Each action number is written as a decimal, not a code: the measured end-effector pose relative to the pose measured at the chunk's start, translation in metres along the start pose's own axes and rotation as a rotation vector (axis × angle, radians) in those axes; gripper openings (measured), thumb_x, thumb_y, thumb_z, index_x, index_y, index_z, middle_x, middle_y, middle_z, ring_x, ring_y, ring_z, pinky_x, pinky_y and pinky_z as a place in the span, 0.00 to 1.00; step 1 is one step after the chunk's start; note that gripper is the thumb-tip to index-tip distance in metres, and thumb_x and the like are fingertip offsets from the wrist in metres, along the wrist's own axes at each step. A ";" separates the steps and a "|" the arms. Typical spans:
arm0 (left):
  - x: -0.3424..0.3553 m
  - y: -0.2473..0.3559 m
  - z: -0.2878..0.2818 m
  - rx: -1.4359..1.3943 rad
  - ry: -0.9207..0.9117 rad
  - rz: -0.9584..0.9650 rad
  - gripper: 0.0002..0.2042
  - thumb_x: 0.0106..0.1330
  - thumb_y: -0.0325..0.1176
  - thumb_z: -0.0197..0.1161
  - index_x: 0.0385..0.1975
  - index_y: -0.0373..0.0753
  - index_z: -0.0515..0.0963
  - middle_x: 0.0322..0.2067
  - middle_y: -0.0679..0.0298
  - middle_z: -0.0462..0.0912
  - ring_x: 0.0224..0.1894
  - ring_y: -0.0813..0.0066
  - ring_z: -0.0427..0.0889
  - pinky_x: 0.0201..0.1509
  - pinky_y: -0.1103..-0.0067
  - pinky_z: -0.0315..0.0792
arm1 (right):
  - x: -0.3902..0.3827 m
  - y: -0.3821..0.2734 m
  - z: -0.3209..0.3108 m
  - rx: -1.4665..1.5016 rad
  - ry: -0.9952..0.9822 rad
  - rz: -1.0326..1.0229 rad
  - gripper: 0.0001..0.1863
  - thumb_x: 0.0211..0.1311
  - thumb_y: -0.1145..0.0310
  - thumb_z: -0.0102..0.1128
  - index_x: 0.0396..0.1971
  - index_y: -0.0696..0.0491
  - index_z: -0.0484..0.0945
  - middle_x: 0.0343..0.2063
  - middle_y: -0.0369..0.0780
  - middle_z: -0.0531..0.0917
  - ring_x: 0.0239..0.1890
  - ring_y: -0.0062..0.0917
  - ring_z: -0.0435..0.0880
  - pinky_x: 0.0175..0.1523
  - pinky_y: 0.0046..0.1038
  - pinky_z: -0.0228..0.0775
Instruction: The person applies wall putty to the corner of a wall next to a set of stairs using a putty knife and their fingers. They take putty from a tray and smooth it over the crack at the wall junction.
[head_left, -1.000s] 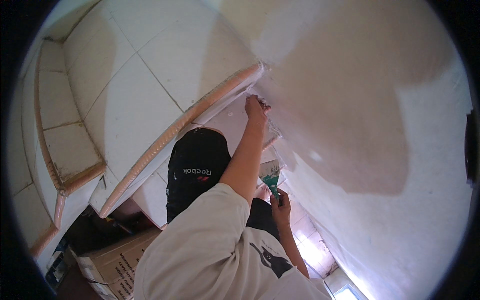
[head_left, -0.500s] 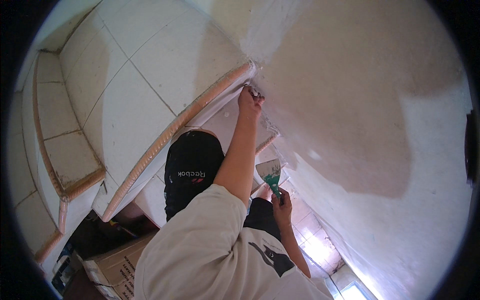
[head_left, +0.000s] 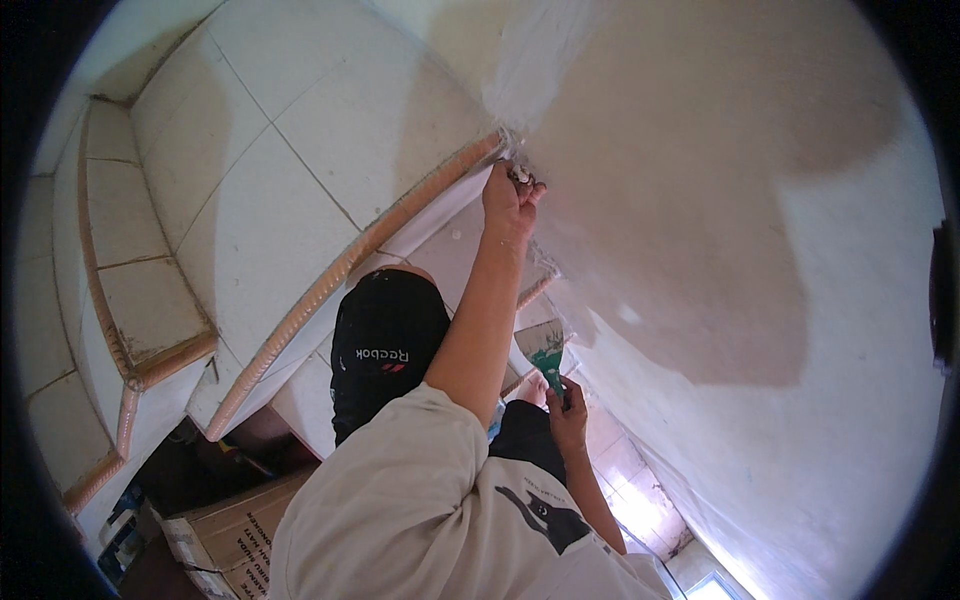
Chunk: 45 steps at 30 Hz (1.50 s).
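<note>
My left hand (head_left: 512, 200) reaches up to the corner where a stair tread's edge meets the wall. Its fingers are curled around a small whitish lump (head_left: 521, 174), close against the wall just below the tan ribbed nosing (head_left: 330, 278). Lower down, my right hand (head_left: 570, 418) grips a putty knife (head_left: 545, 358) by its handle, blade pointing up. The knife has a green handle and a wide, smeared blade. Pale filler (head_left: 508, 140) shows at the joint between the nosing's end and the wall.
White-tiled steps (head_left: 300, 110) with tan nosings curve along the left. On the right rises a plastered wall (head_left: 690, 200) with a damp-looking darker patch. A cardboard box (head_left: 235, 530) sits below the stairs at lower left. My bent knee (head_left: 390, 330) is beside the steps.
My left hand has shifted slightly right, and its fingers now turn more toward the wall. My right hand still holds the putty knife in nearly the same spot.
</note>
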<state>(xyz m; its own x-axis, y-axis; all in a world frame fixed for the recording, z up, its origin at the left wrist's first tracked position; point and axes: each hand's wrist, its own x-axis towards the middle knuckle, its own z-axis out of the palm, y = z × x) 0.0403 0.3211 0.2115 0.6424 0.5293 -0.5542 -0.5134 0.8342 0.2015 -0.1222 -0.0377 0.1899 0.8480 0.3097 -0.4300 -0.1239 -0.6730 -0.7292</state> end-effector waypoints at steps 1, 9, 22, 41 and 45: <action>-0.005 0.002 0.006 0.005 0.015 0.001 0.11 0.67 0.32 0.49 0.20 0.46 0.67 0.15 0.71 0.68 0.15 0.78 0.65 0.26 0.77 0.65 | -0.001 -0.002 -0.001 -0.014 -0.005 0.006 0.20 0.64 0.59 0.61 0.51 0.53 0.74 0.24 0.39 0.78 0.27 0.22 0.74 0.34 0.27 0.68; -0.034 -0.005 0.034 0.023 0.093 0.073 0.06 0.62 0.34 0.52 0.23 0.46 0.67 0.15 0.71 0.66 0.13 0.78 0.61 0.21 0.73 0.67 | -0.003 0.004 0.002 -0.009 -0.008 -0.008 0.20 0.64 0.58 0.60 0.51 0.52 0.73 0.24 0.39 0.78 0.26 0.22 0.74 0.34 0.26 0.68; -0.063 -0.012 0.056 0.148 0.059 0.173 0.03 0.63 0.33 0.48 0.28 0.46 0.67 0.15 0.70 0.65 0.13 0.80 0.60 0.15 0.77 0.62 | -0.005 -0.003 0.005 -0.014 -0.028 0.004 0.18 0.64 0.63 0.60 0.51 0.54 0.74 0.24 0.36 0.77 0.25 0.18 0.72 0.32 0.23 0.65; -0.231 0.094 0.099 0.300 0.035 0.494 0.12 0.64 0.39 0.53 0.22 0.41 0.65 0.15 0.67 0.61 0.14 0.78 0.55 0.19 0.75 0.59 | -0.016 -0.049 -0.075 0.210 -0.305 -0.265 0.19 0.66 0.65 0.59 0.52 0.57 0.72 0.26 0.32 0.76 0.22 0.11 0.69 0.27 0.16 0.62; -0.277 0.104 0.075 0.370 0.062 0.581 0.11 0.64 0.39 0.53 0.23 0.40 0.65 0.15 0.67 0.61 0.14 0.78 0.55 0.19 0.75 0.59 | -0.011 -0.057 -0.090 0.334 -0.459 -0.223 0.19 0.66 0.64 0.59 0.52 0.58 0.71 0.26 0.33 0.76 0.20 0.11 0.68 0.25 0.15 0.61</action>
<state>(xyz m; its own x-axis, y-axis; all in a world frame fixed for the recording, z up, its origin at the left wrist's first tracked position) -0.1483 0.2727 0.4464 0.2823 0.9058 -0.3161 -0.5293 0.4218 0.7361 -0.0778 -0.0630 0.2844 0.5728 0.7266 -0.3794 -0.1868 -0.3350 -0.9235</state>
